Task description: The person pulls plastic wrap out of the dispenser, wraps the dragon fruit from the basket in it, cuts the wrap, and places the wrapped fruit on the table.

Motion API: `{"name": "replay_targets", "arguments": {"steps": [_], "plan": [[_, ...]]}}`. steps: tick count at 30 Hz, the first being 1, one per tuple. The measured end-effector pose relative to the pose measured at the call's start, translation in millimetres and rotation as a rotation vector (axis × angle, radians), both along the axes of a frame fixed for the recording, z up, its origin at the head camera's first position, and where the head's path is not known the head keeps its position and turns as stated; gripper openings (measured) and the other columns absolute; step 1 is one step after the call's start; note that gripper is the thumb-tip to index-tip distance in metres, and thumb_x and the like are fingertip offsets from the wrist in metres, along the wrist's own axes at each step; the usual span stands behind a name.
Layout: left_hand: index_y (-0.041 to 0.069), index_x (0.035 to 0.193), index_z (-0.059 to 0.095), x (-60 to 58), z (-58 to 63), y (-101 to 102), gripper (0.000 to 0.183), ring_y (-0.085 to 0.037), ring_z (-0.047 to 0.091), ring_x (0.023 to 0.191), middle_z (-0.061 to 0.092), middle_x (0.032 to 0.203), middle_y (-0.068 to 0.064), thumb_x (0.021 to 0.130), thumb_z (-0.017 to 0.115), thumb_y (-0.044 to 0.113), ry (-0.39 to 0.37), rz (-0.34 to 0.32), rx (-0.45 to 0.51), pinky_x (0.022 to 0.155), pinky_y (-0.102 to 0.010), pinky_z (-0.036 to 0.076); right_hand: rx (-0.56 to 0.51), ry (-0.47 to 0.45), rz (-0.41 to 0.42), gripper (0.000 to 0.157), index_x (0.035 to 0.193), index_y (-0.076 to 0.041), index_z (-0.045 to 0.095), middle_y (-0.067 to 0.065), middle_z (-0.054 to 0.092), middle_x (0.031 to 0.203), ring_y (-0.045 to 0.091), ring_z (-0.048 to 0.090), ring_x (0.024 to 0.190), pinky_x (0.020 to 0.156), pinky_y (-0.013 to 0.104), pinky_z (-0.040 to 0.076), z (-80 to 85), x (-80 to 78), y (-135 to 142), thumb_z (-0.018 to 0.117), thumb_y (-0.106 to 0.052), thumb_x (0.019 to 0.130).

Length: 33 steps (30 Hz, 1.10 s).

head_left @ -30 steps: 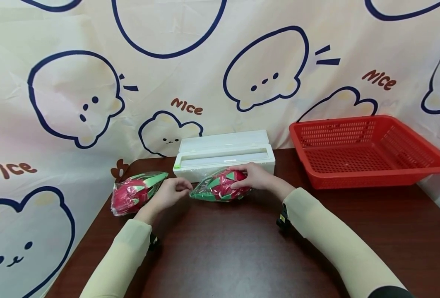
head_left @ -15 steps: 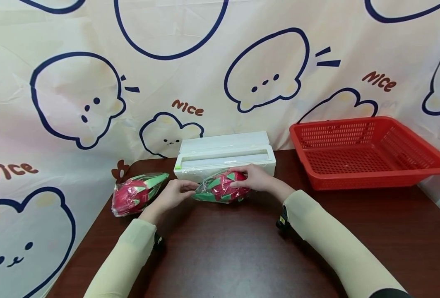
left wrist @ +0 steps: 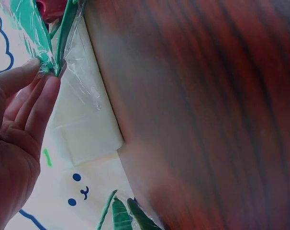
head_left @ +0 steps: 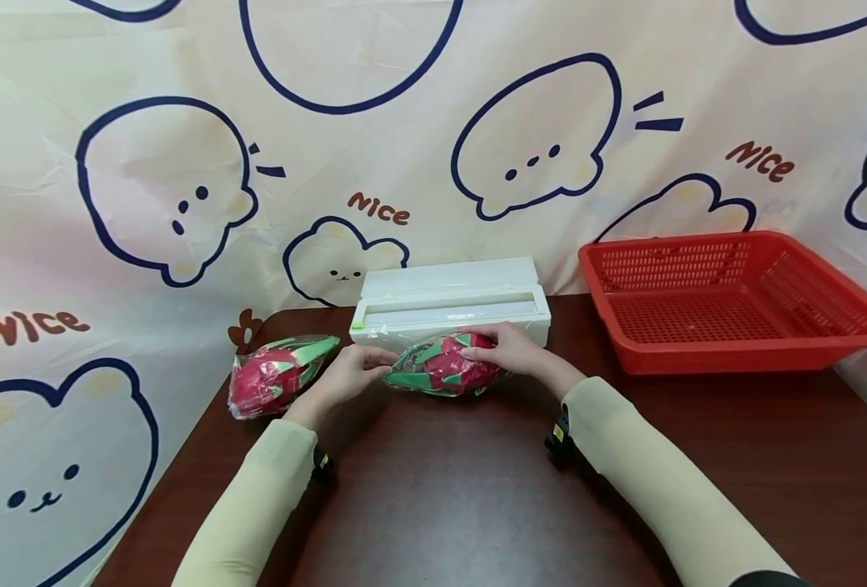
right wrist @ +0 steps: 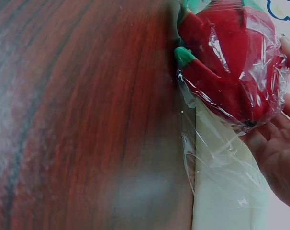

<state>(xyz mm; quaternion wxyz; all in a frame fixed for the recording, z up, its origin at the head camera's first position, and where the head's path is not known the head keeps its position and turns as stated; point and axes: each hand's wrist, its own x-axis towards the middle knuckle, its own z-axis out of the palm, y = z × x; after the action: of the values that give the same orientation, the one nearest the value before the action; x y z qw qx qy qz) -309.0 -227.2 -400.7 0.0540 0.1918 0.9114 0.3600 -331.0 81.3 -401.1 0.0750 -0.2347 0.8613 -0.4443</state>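
Note:
A red dragon fruit [head_left: 451, 367] with green leaf tips, wrapped in clear plastic film, lies in front of a long white box [head_left: 448, 314]. My right hand [head_left: 517, 350] holds its rounded right end, fingers over the top; in the right wrist view loose film hangs below the red body [right wrist: 231, 62]. My left hand [head_left: 345, 379] pinches the gathered film and green leaf tips [left wrist: 51, 55] at the pointed left end, between thumb and fingers. A second film-wrapped dragon fruit [head_left: 275, 375] lies left of my left hand, its tips pointing back right.
The white box has its lid raised and a pale roll lying in its slot. A red perforated plastic basket [head_left: 741, 334] stands at the back right of the dark wood table [head_left: 477, 505]. Behind is a printed cloth [head_left: 330, 163] with bear drawings.
My left hand has moved right to the pointed end of the dragon fruit and now pinches it. The right hand keeps its hold. The head view has shifted slightly.

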Motion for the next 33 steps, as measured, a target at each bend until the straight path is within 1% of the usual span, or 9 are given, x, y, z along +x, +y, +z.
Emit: {"name": "replay_targets", "arguments": {"steps": [6,10,12,16,22,26,29,33], "plan": [[0.003,0.117,0.07,1.6,-0.6,2.3,0.024,-0.024,0.065,0.102,0.069,0.11,-0.011,0.094,0.064,0.005,0.013,0.002,-0.018,0.086,-0.04,0.053,0.018,0.007,-0.012,0.051,0.135,-0.019,0.06,0.009,0.06,0.124,0.025,0.052,0.105,0.083,0.038,0.05,-0.3,-0.4,1.1,0.071,-0.038,0.089],[0.004,0.116,0.07,2.4,-0.4,2.7,0.024,-0.024,0.065,0.102,0.069,0.109,-0.01,0.093,0.065,0.006,0.024,-0.008,-0.044,0.086,-0.04,0.053,0.012,0.009,0.001,0.053,0.136,-0.02,0.059,0.008,0.06,0.123,0.024,0.052,0.107,0.084,0.038,0.052,-2.4,-1.0,1.1,0.072,-0.037,0.088],[0.005,0.115,0.071,2.6,-0.6,1.5,0.023,-0.023,0.065,0.101,0.07,0.108,-0.009,0.093,0.065,0.006,0.024,-0.005,-0.051,0.087,-0.04,0.052,0.002,0.018,0.015,0.054,0.136,-0.02,0.059,0.007,0.06,0.124,0.024,0.053,0.109,0.086,0.038,0.051,-2.6,0.1,0.4,0.074,-0.037,0.087],[0.006,0.112,0.072,2.3,-0.9,-1.3,0.021,-0.023,0.066,0.099,0.07,0.106,-0.007,0.092,0.067,0.005,0.001,0.005,-0.036,0.086,-0.04,0.053,-0.01,0.036,0.04,0.056,0.135,-0.018,0.059,0.008,0.059,0.126,0.024,0.054,0.111,0.089,0.04,0.051,-2.6,2.4,-0.8,0.076,-0.035,0.085],[0.009,0.11,0.073,3.9,-1.7,-2.5,0.019,-0.02,0.065,0.097,0.07,0.105,-0.005,0.091,0.068,0.007,-0.029,-0.002,-0.017,0.086,-0.039,0.053,0.034,0.046,0.063,0.064,0.139,-0.017,0.054,0.009,0.055,0.13,0.025,0.051,0.114,0.09,0.042,0.05,1.3,7.0,-1.2,0.079,-0.034,0.082],[0.009,0.11,0.073,6.0,-1.2,-3.4,0.019,-0.019,0.065,0.096,0.07,0.105,-0.005,0.092,0.068,0.009,-0.022,-0.006,-0.021,0.086,-0.039,0.053,0.059,0.049,0.076,0.07,0.141,-0.016,0.05,0.009,0.052,0.131,0.026,0.048,0.117,0.092,0.043,0.049,5.3,8.1,-0.4,0.08,-0.036,0.081],[0.009,0.11,0.073,7.2,0.3,-4.2,0.019,-0.018,0.065,0.095,0.07,0.105,-0.005,0.091,0.068,0.009,-0.011,-0.001,-0.022,0.085,-0.038,0.053,0.065,0.049,0.073,0.071,0.141,-0.014,0.049,0.01,0.051,0.133,0.028,0.048,0.12,0.095,0.045,0.047,9.6,8.9,0.9,0.08,-0.036,0.081],[0.009,0.109,0.073,8.5,2.5,-5.7,0.019,-0.019,0.065,0.095,0.07,0.105,-0.005,0.091,0.069,0.01,0.0,-0.001,-0.019,0.085,-0.038,0.053,0.041,0.044,0.087,0.067,0.139,-0.009,0.05,0.013,0.052,0.135,0.032,0.049,0.124,0.099,0.046,0.043,16.7,9.2,2.1,0.078,-0.032,0.083]]}}
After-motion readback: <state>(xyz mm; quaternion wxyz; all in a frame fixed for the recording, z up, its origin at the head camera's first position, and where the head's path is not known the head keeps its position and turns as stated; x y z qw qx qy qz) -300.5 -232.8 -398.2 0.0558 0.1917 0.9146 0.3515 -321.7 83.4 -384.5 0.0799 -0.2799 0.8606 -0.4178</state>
